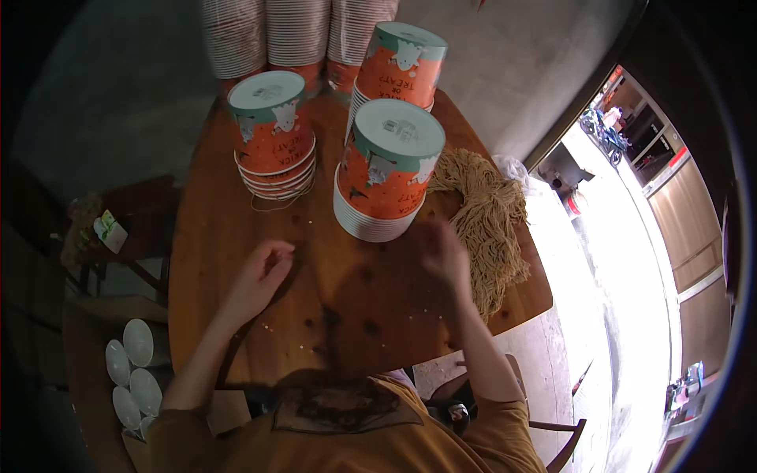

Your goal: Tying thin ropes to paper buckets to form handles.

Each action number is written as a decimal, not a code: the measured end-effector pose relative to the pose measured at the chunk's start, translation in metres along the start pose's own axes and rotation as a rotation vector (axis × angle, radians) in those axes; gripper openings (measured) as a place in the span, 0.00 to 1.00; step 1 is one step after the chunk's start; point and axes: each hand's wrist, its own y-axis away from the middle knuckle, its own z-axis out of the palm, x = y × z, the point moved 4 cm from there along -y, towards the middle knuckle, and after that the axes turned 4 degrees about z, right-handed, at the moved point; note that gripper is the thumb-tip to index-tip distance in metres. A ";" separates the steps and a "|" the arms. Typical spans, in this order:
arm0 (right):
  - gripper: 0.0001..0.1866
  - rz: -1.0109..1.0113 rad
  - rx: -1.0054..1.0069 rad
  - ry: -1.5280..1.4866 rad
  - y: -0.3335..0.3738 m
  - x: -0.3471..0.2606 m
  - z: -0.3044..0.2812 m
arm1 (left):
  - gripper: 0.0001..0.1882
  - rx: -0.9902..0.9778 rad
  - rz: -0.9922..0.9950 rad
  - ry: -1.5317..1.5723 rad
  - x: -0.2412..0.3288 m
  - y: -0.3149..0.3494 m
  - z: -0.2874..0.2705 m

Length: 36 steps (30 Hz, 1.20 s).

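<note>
My left hand (268,266) hovers over the near half of the wooden table (236,331), its fingers curled and nothing visible in them. Blurred by motion, my right hand (444,254) is between the near bucket stack and a thick bundle of beige cords (485,221); its fingers are unclear. Upside-down orange paper buckets with green bands and white bases stand nested in the near middle stack (386,173). Another such stack (272,130) sits to its left, with thin cord loops around its lower rims. A third stack (406,63) rises behind.
Tall plastic-wrapped bucket stacks (296,35) stand against the wall at the back. On the lower left, a cardboard box (118,307) holds several white-based buckets. A dark wooden chair (134,205) is left of the table. Bright daylight enters through a doorway (623,236) at right.
</note>
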 end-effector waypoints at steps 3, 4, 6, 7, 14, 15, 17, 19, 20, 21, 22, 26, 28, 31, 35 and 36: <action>0.30 -0.341 0.259 0.177 -0.031 -0.039 -0.028 | 0.27 0.055 0.208 -0.225 -0.013 -0.041 0.025; 0.30 -0.350 0.245 0.166 -0.043 -0.053 -0.028 | 0.33 0.071 0.207 -0.242 -0.014 -0.052 0.033; 0.29 -0.624 0.126 0.187 -0.065 -0.082 -0.019 | 0.42 0.116 0.191 -0.259 -0.020 -0.074 0.055; 0.29 -0.630 0.127 0.186 -0.078 -0.079 -0.020 | 0.45 0.117 0.243 -0.272 -0.019 -0.084 0.067; 0.07 -0.722 0.023 0.094 -0.103 -0.076 -0.015 | 0.54 0.187 0.179 -0.178 -0.020 -0.104 0.092; 0.06 -0.734 0.032 0.083 -0.103 -0.080 -0.015 | 0.53 0.194 0.194 -0.177 -0.019 -0.104 0.092; 0.05 -0.748 0.036 0.066 -0.100 -0.091 -0.016 | 0.53 0.205 0.191 -0.187 -0.022 -0.104 0.091; 0.05 -0.732 0.050 0.056 -0.099 -0.100 -0.018 | 0.53 0.217 0.187 -0.197 -0.022 -0.103 0.088; 0.05 -0.733 0.046 0.051 -0.100 -0.103 -0.018 | 0.52 0.218 0.187 -0.207 -0.021 -0.102 0.086; 0.06 -0.742 0.041 0.055 -0.101 -0.106 -0.018 | 0.51 0.220 0.186 -0.218 -0.020 -0.101 0.084; 0.06 -0.750 0.044 0.066 -0.102 -0.109 -0.021 | 0.51 0.219 0.190 -0.217 -0.018 -0.102 0.085; 0.07 -0.666 0.074 -0.104 -0.110 -0.109 -0.033 | 0.50 0.223 0.207 -0.188 -0.019 -0.104 0.083; 0.08 -0.665 0.065 -0.118 -0.110 -0.114 -0.042 | 0.49 0.226 0.229 -0.182 -0.018 -0.103 0.081; 0.09 -0.657 0.059 -0.157 -0.099 -0.124 -0.055 | 0.41 0.361 0.350 -0.261 -0.005 -0.100 0.067; 0.07 -0.868 0.268 -0.288 -0.061 -0.145 -0.082 | 0.30 0.416 0.512 0.086 0.077 -0.098 0.056; 0.06 -0.897 0.293 -0.345 -0.050 -0.149 -0.084 | 0.27 0.337 0.541 0.400 0.101 -0.093 0.056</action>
